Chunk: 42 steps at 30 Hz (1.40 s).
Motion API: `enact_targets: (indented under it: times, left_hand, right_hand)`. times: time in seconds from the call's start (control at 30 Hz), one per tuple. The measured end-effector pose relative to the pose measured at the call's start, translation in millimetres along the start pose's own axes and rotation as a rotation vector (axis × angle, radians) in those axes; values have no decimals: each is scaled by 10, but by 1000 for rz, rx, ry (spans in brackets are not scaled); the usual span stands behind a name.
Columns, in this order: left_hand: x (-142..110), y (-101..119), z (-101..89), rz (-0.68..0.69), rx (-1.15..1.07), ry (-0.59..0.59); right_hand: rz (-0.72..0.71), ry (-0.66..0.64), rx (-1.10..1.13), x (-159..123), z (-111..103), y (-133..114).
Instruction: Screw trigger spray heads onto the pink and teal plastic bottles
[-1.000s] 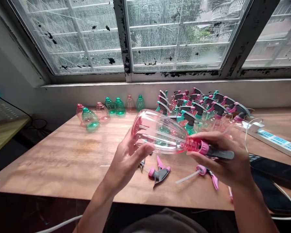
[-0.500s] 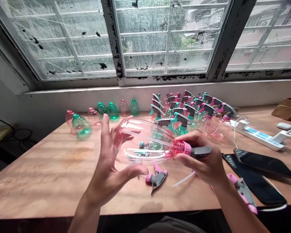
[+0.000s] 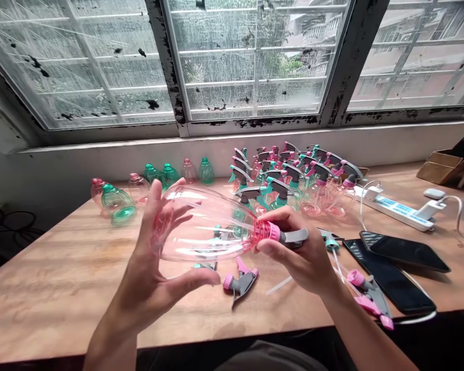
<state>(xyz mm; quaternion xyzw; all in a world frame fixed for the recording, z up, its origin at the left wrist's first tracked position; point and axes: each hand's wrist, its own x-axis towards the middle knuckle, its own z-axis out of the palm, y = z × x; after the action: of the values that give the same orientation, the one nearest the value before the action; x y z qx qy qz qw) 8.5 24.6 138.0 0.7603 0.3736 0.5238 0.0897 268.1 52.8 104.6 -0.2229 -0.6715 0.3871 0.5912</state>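
Note:
A clear pink spray bottle lies sideways in the air between my hands, its base to the left. My left hand cups the base, with fingers behind it and the thumb stretched out below. At the neck, my right hand pinches the pink collar of the grey spray head between thumb and fingers. A dip tube shows inside the bottle. Below it on the table lies a loose pink and grey spray head. Teal spray-head parts beyond are partly seen through the clear plastic.
Several bottles with spray heads crowd the back of the table. Headless pink and green bottles stand back left. To the right are a power strip, two phones, a cardboard box and more spray heads.
The view has turned slightly right, so the table things sit further left. Both hands and the bottle have shifted left in the picture, with the same hold on it.

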Motion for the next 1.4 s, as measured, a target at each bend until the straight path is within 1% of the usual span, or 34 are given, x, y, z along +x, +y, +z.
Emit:
enact_targets:
  times: [0.07, 0.13, 0.27, 0.37, 0.43, 0.47, 0.53, 0.57, 0.63, 0.73, 0.8, 0.93, 1.03, 1.13, 1.27, 1.33, 1.4]
  left_hand:
    - [3, 37, 11, 13, -59, 35]
    - [7, 53, 11, 35, -80, 41]
    - [17, 4, 5, 44, -82, 48]
    - [14, -56, 14, 112, -45, 67]
    - [3, -66, 23, 135, -30, 80]
    - [-5, -59, 27, 115, -22, 82]
    - [-25, -27, 33, 72, -5, 49]
    - [-37, -9, 34, 57, -8, 23]
    - [-61, 19, 36, 34, -39, -8]
    - [-88, 22, 42, -13, -117, 7]
    - [-87, 11, 46, -6, -111, 3]
    - [-32, 29, 63, 91, -57, 14]
    - [7, 66, 81, 99, -42, 28]
    - [1, 81, 90, 82, -60, 10]
    - [-50, 77, 69, 103, -111, 25]
    - [-68, 78, 43, 122, -30, 41]
    - [-71, 84, 10, 133, 84, 46]
  right_hand:
    - [4, -47, -13, -7, -20, -21]
    - [11, -78, 12, -14, -38, -39]
    - [-31, -85, 97, -15, -61, -73]
    - [-70, -53, 97, -14, -61, -84]
    - [-101, 15, 85, -19, -53, -75]
    - [-120, 59, 81, -24, -49, -68]
    - [-159, 129, 63, -36, -43, -53]
    - [-176, 134, 38, -43, -44, -48]
    - [-219, 107, -48, -53, -51, -40]
    - [-279, 75, -161, -52, -69, -39]
    - [-271, 76, -136, -38, -76, -48]
    - [-161, 18, 40, -12, -80, -90]
    - [-132, 29, 49, -20, -85, -122]
    - [-151, 52, -1, -38, -94, -135]
    - [-171, 2, -9, -50, -110, -130]
    - [-191, -1, -45, -55, -124, -125]
    - [-255, 7, -135, -59, -146, -122]
